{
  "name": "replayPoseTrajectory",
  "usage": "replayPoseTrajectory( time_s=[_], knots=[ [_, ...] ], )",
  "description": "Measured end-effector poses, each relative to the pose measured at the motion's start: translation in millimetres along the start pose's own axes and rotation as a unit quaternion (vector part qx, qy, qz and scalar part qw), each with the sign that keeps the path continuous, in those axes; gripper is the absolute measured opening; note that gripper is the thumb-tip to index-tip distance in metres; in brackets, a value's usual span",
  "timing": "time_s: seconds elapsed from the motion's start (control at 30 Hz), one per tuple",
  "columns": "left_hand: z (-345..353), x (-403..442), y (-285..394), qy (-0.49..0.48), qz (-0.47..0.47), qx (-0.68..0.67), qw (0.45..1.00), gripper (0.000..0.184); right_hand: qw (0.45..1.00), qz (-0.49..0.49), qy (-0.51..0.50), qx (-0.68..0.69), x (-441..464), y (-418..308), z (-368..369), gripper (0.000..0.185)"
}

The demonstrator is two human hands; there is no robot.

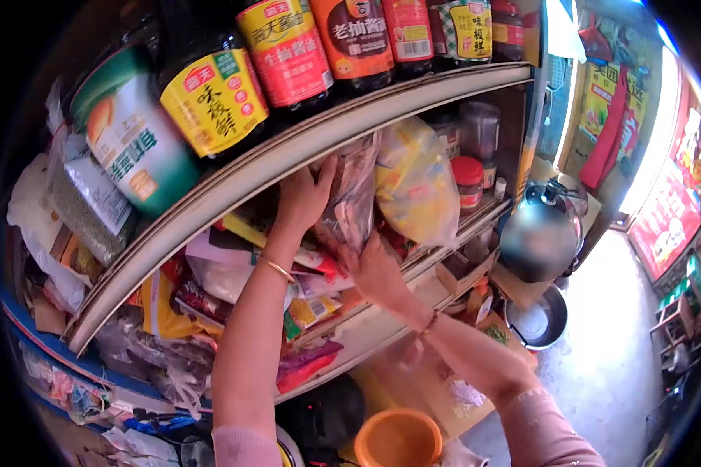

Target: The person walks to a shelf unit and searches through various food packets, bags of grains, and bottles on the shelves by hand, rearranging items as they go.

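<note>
My right hand [375, 272] is curled around the lower end of the dark bag [352, 204] on the shelf [484, 218]; my left hand [308, 193] touches its side, grip undeterminable. Caution: uneven pulling could tear thin plastic or dislodge the adjacent yellow bag [417, 183].

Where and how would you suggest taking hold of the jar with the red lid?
I'd wrap the right hand around the jar just below its red lid, coming from the front. It stands upright, its round body facing out, while the yellow bag crowds its left side. Whether the lid is screwed tight can't be seen.
</note>
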State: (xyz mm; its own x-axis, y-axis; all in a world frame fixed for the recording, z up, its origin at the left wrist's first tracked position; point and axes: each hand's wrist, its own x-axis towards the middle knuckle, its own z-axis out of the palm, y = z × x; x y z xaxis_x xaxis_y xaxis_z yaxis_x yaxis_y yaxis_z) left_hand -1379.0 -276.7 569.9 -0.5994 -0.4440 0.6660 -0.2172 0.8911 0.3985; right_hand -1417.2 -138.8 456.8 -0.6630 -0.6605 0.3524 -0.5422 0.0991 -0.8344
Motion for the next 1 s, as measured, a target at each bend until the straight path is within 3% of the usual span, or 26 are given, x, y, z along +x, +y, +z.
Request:
replayPoseTrajectory(
  time_s=[0.07,0.27,0.33,0.4,0.47,0.53,0.67,0.73,0.77,0.8,0.87,1.0],
  knots=[
    [3.0,0.9,0.3,0.031,0.042,0.025,0.998,0.072,0.998,-0.047,0.008,-0.048,1.9,4.3,3.8,0.059],
    [3.0,-6.9,-3.5,0.069,0.016,0.089,0.994,0.069,0.991,-0.069,-0.095,-0.063,-3.3,9.1,-34.0,0.063],
    [-4.3,-14.4,2.9,0.033,0.030,0.052,0.998,0.074,0.967,-0.069,-0.170,-0.176,-6.2,10.8,-54.5,0.059],
    [4.1,-26.9,15.7,0.047,0.026,0.092,0.994,0.076,0.970,-0.222,-0.027,-0.100,-10.7,29.6,-73.1,0.049],
    [11.2,-28.0,18.4,0.058,0.020,0.123,0.990,0.079,0.910,-0.329,0.199,-0.155,3.3,29.6,-102.0,0.047],
    [14.7,-28.1,11.2,0.066,0.005,0.143,0.987,0.081,0.940,-0.208,0.240,-0.126,29.6,28.9,-121.1,0.057],
    [1.5,-31.3,6.1,0.055,0.045,0.091,0.993,0.082,0.942,-0.213,0.253,-0.058,73.6,60.3,-103.9,0.062],
    [-3.2,-33.0,10.5,0.046,0.042,0.078,0.995,0.083,0.942,-0.176,0.278,-0.061,75.9,65.4,-75.3,0.064],
    [-5.6,-33.6,15.5,0.023,0.025,0.083,0.996,0.086,0.956,-0.110,0.264,-0.067,72.1,60.0,-62.9,0.068],
    [-5.9,-32.7,19.8,0.001,0.011,0.087,0.996,0.088,0.953,-0.112,0.272,-0.066,67.9,55.7,-47.0,0.068],
    [3.5,-33.1,15.5,0.030,0.029,0.119,0.992,0.090,0.915,-0.109,0.384,-0.054,69.5,52.3,-23.3,0.070],
    [12.2,-34.3,19.3,0.043,0.015,0.111,0.993,0.088,0.907,-0.165,0.382,-0.057,65.7,66.6,-31.7,0.065]
  ],
)
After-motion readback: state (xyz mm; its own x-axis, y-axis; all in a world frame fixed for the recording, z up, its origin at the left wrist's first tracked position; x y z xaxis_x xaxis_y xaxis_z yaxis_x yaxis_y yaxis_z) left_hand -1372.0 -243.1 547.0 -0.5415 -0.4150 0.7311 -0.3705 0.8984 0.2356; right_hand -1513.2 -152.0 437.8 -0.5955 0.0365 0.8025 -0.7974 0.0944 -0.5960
